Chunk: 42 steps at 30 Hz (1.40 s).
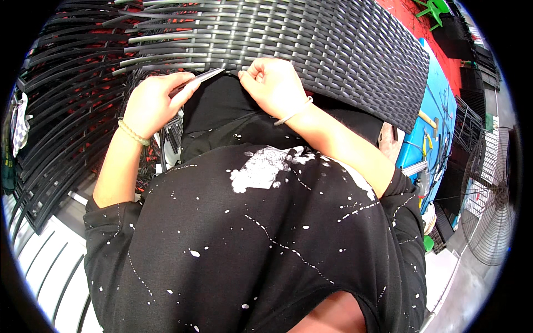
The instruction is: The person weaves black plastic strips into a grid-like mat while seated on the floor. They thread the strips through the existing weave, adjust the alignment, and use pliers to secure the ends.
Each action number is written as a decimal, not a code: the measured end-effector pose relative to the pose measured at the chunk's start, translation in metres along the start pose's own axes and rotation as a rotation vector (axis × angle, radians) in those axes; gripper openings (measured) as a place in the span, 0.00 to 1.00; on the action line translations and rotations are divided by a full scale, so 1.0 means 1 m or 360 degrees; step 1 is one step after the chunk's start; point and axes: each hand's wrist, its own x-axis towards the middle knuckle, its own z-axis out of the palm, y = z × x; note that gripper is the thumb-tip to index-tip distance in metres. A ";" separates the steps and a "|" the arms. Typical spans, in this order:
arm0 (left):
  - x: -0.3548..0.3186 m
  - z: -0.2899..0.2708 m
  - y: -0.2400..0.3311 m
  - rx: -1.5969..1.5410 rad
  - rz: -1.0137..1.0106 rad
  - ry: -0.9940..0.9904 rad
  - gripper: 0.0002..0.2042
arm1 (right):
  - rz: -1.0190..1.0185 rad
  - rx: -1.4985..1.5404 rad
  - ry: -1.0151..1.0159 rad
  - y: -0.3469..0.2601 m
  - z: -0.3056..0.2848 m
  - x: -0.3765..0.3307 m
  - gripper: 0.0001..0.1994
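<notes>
A dark grey woven wicker panel (333,53) lies across my lap. Its left side runs out into long loose strips (72,94) that fan away to the left. Between the thumb and fingers of my left hand (150,105) is a slim, pointed, silver-grey piece (209,74); whether it is a blade or a folded strip I cannot make out. Its tip points right, close under the panel's near edge. My right hand (273,83) is closed at that same edge, fingers curled and thumb pressed in. What it pinches, if anything, is hidden.
To the right stands a blue surface (438,83) holding a wooden-handled tool (427,119) and other small items. Beyond it is a large round fan (494,191). A green chair (434,10) stands on red floor at the far right. White slats (50,266) lie at lower left.
</notes>
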 end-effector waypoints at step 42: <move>0.013 0.012 -0.030 -0.0483 -0.0087 -0.0172 0.14 | -0.0020 -0.0070 0.0089 0.002 0.011 0.006 0.12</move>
